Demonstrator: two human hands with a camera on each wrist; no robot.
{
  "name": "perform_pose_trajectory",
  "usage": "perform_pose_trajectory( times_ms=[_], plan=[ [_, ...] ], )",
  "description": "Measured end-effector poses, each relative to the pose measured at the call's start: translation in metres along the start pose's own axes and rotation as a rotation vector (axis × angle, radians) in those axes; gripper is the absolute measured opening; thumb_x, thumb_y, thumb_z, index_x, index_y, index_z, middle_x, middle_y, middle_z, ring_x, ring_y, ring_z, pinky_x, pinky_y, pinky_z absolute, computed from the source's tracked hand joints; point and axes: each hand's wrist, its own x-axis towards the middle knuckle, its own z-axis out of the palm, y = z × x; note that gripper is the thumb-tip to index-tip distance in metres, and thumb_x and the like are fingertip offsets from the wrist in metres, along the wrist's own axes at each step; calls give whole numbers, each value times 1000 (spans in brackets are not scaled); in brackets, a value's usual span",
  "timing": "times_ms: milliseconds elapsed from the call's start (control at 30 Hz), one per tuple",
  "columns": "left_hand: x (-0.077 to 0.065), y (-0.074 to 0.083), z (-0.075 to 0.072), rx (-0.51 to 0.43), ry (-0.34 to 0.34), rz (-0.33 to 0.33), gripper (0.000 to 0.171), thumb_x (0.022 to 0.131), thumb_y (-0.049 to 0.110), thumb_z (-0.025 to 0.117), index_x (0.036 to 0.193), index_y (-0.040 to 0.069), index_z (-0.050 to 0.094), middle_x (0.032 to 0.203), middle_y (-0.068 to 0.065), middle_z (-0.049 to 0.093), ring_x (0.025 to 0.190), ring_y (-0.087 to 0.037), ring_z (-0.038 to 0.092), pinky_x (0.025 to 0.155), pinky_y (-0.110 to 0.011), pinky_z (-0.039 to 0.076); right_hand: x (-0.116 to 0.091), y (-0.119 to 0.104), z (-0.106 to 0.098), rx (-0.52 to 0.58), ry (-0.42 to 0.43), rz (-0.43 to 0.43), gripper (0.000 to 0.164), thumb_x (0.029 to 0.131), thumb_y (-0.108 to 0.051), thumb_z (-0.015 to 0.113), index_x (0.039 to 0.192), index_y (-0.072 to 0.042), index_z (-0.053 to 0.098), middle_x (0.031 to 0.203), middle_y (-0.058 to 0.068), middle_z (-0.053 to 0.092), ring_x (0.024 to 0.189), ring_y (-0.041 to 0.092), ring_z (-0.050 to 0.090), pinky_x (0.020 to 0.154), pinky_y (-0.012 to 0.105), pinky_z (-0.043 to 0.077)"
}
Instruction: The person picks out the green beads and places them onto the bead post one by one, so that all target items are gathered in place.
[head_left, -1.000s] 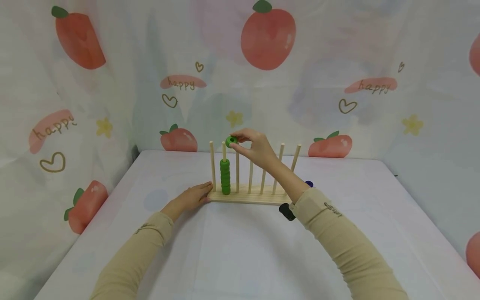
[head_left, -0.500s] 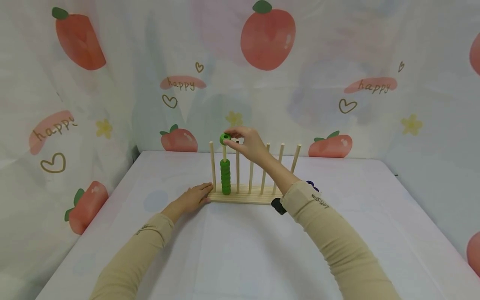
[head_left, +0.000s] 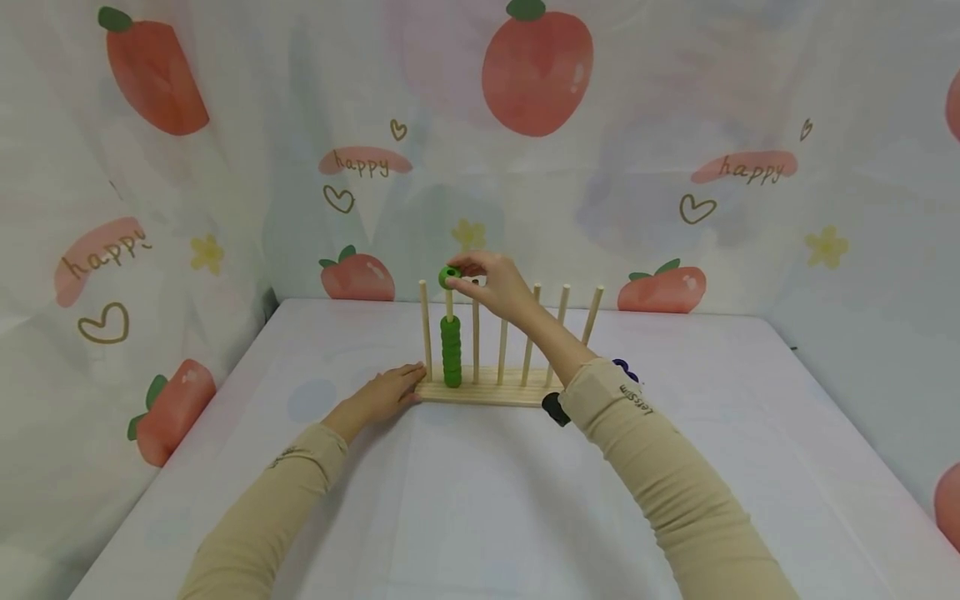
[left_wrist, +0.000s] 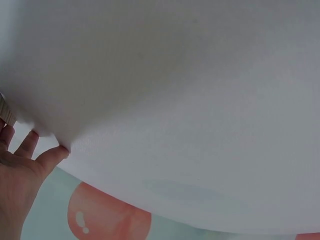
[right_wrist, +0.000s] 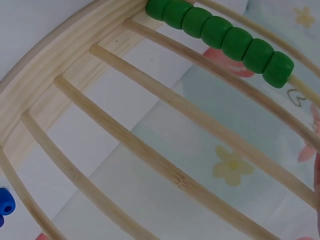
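Note:
My right hand [head_left: 497, 287] pinches a green bead [head_left: 444, 281] at the top of the second peg from the left on a wooden peg rack [head_left: 480, 398]. The bead's hole faces partly toward me. Lower on that same peg sits a column of several green beads [head_left: 451, 354], seen closely in the right wrist view as a row of round green beads [right_wrist: 215, 32]. My left hand [head_left: 384, 394] rests on the table with its fingertips at the left end of the rack's base. In the left wrist view, that hand [left_wrist: 20, 175] shows relaxed fingers beside the wooden end [left_wrist: 6, 112].
Several bare pegs [head_left: 476, 342] rise from the base around the green column. Dark blue beads [head_left: 626, 371] lie on the table beyond my right sleeve; the right wrist view shows blue beads [right_wrist: 5, 202] too. A black device [head_left: 556, 409] sits at my right cuff. A printed cloth backdrop surrounds the table.
My right hand has moved left with the green bead, from near the third peg to the top of the second, then held there. The left hand has stayed put.

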Motion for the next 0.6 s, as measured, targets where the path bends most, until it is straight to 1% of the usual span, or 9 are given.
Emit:
perform_pose_trajectory(
  times_ms=[167, 300, 433, 600],
  plan=[
    [0, -1, 1, -5, -10, -13, 54, 98, 26, 50, 143, 0, 37, 151, -17, 34, 136, -39, 35, 99, -68, 33, 1, -1, -1, -5, -38, 21, 31, 90, -12, 64, 115, 5, 62, 110, 19, 66, 101, 29, 63, 94, 36, 51],
    [0, -2, 1, -5, -8, -12, 54, 98, 25, 50, 143, -1, 37, 150, -17, 34, 136, -39, 35, 99, -69, 33, 3, -1, -3, -10, -68, 45, 31, 90, -14, 64, 115, 5, 62, 112, 20, 66, 102, 29, 63, 94, 36, 50],
    [1, -1, 1, -6, -9, -5, 53, 98, 25, 51, 142, -2, 38, 150, -18, 35, 136, -39, 35, 98, -69, 33, 4, 0, -4, 1, -80, 73, 31, 91, -14, 63, 115, 5, 62, 113, 21, 65, 103, 29, 62, 95, 36, 50],
    [1, -1, 0, -8, -10, -10, 52, 97, 23, 51, 141, -2, 38, 149, -19, 35, 135, -41, 36, 98, -69, 33, 5, -1, -4, -4, -82, 82, 29, 92, -14, 62, 114, 4, 62, 111, 20, 66, 101, 28, 63, 93, 36, 51]
  ],
)
